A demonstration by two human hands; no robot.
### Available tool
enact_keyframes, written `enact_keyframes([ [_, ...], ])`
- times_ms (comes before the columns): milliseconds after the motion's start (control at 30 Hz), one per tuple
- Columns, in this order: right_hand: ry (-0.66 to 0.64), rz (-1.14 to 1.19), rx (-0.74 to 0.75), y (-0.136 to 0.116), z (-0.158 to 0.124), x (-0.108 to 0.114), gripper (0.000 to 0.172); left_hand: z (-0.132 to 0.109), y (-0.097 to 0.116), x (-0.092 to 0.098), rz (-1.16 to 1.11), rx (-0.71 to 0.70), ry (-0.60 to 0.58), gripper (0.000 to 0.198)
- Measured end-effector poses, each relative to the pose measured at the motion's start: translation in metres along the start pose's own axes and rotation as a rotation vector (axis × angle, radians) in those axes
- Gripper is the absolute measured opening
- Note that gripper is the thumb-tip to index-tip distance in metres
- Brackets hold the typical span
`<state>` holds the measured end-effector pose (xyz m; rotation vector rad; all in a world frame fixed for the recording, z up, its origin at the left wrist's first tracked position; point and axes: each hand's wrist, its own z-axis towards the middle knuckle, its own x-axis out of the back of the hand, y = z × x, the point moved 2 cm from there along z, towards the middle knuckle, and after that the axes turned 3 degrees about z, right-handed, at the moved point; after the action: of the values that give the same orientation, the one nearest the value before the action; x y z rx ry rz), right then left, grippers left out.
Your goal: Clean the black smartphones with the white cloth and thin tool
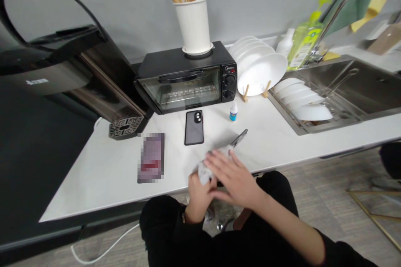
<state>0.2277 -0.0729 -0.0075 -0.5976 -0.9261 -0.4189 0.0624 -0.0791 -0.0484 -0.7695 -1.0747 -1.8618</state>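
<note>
Both hands meet at the front edge of the white counter (pixel 109 175). My left hand (pixel 198 195) grips the lower end of a dark phone (pixel 239 137) that sticks out tilted toward the upper right. My right hand (pixel 233 177) lies over it and presses a pale cloth (pixel 206 169) against the phone. Most of the phone is hidden by cloth and fingers. A second black phone (pixel 194 127) lies flat on the counter behind my hands. A small dropper bottle with a blue label (pixel 233 112) stands upright to its right.
A blurred flat device (pixel 151 157) lies left of the hands. Behind stand a black toaster oven (pixel 184 79) carrying a white utensil holder (pixel 193 25), a rack of white plates (pixel 258 66), and a steel sink (pixel 344 87) holding dishes. A large dark appliance (pixel 62 71) fills the left.
</note>
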Motion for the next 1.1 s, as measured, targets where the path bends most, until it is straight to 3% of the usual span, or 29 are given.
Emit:
enact_keyframes([
  [100,0.224,-0.057,-0.283,0.027,0.000,0.008,0.073,0.004,0.009,0.004,-0.055,-0.038,-0.008,0.024],
  [133,0.241,-0.052,-0.305,0.029,0.002,0.009,0.073,0.005,0.010,0.005,-0.063,-0.045,-0.002,0.024],
  [267,-0.011,0.058,0.031,0.003,0.010,0.003,0.081,0.008,0.006,0.008,-0.069,-0.086,0.049,0.024],
  [333,-0.022,0.069,0.076,0.001,0.013,0.003,0.080,0.010,0.004,0.014,-0.083,-0.093,0.061,0.026],
  [467,0.266,0.099,-0.239,0.033,0.016,0.014,0.054,0.022,0.012,0.041,-0.193,-0.056,0.118,0.023],
  [600,0.430,0.315,-0.288,0.038,0.021,0.015,0.036,0.039,0.029,0.058,-0.307,-0.037,0.259,0.014],
  [700,0.572,0.507,-0.343,0.031,0.027,0.014,0.031,0.051,0.039,0.051,-0.428,0.042,0.308,0.012],
  [800,0.641,0.763,-0.445,0.037,0.030,0.008,0.030,0.063,0.042,0.033,-0.565,0.079,0.279,0.021],
  [967,0.749,0.947,-0.583,0.061,0.030,-0.007,0.037,0.074,0.035,0.004,-0.551,0.134,0.100,0.019],
  [1100,0.834,0.900,-0.633,0.059,0.034,0.006,0.037,0.069,0.033,-0.007,-0.490,0.103,-0.061,0.017],
])
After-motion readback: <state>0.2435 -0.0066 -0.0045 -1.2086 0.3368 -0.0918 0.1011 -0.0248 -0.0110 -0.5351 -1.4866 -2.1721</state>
